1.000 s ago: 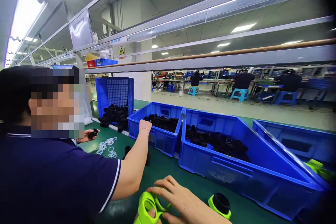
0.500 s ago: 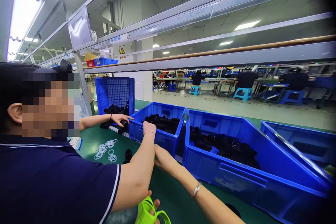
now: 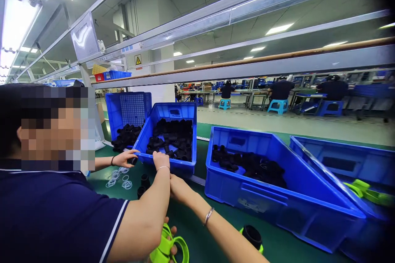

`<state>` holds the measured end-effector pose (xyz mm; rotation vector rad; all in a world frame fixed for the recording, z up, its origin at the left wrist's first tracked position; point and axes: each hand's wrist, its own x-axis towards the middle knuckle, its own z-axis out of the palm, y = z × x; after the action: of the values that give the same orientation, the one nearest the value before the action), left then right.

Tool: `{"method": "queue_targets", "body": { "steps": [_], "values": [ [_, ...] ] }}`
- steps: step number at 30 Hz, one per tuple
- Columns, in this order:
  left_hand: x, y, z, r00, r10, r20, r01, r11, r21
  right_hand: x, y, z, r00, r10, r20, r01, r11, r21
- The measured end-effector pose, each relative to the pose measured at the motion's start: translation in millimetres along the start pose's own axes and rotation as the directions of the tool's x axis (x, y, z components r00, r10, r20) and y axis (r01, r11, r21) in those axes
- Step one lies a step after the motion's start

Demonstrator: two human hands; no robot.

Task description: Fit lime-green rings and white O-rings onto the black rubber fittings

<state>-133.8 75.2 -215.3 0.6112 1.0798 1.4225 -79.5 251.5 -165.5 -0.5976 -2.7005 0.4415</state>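
A small blue bin point(image 3: 182, 168) full of black tube parts point(image 3: 173, 135) is tipped up, its open top facing me. My right hand point(image 3: 178, 187), with a bracelet on the wrist, grips the bin's lower front edge. A co-worker in a navy shirt, close on my left, has one hand point(image 3: 160, 160) on the bin's front rim and the other hand point(image 3: 125, 158) at its left corner. At the bottom edge, my left hand point(image 3: 173, 232) holds a lime green plastic part point(image 3: 166, 250), mostly hidden behind the co-worker's arm.
A larger blue bin point(image 3: 277, 201) with black parts stands to the right, then another bin point(image 3: 339, 160) holding green parts point(image 3: 364, 189). An upright blue crate point(image 3: 128, 109), white rings point(image 3: 119, 176), black cylinders point(image 3: 143, 181) and a black cap on a green base point(image 3: 252, 236) sit on the green table.
My right hand left the green part and reached under the small bin. The bin has been tipped up and drawn nearer. The co-worker's second hand moved to the bin's left corner.
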Motion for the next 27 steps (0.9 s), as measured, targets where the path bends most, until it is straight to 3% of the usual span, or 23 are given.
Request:
{"method": "queue_targets", "body": {
  "steps": [2,5,8,11,14,18,22,27],
  "values": [
    [-11,-4,1.5,0.998,0.059,-0.027,-0.063,0.982,-0.178,-3,-1,5,1.0,0.005,-0.029,-0.005,1.0,-0.007],
    [15,25,14.1,0.989,0.141,-0.043,-0.147,0.914,-0.377,-5,0,12,0.998,0.0,-0.061,-0.001,1.0,-0.018],
    [77,85,40.6,0.971,0.234,-0.035,-0.22,0.835,-0.504,-8,0,18,0.996,0.005,-0.085,-0.008,0.999,-0.038],
    [152,143,81.5,0.944,0.329,-0.018,-0.276,0.76,-0.588,-12,-2,23,0.995,0.027,-0.098,-0.033,0.998,-0.06],
    [217,174,126.1,0.95,0.303,0.074,-0.204,0.783,-0.587,-16,-9,23,0.994,0.049,-0.096,-0.057,0.995,-0.085],
    [271,177,159.2,0.973,0.158,0.167,-0.055,0.864,-0.5,-18,-20,12,0.996,0.082,-0.034,-0.086,0.986,-0.146],
    [294,166,155.6,0.969,0.123,0.216,-0.015,0.898,-0.44,-32,-21,-13,0.991,0.091,0.094,-0.067,0.97,-0.233],
    [308,152,150.6,0.94,0.139,0.313,-0.002,0.916,-0.401,-78,-4,-49,0.948,0.131,0.291,-0.034,0.948,-0.316]
  ]
}}
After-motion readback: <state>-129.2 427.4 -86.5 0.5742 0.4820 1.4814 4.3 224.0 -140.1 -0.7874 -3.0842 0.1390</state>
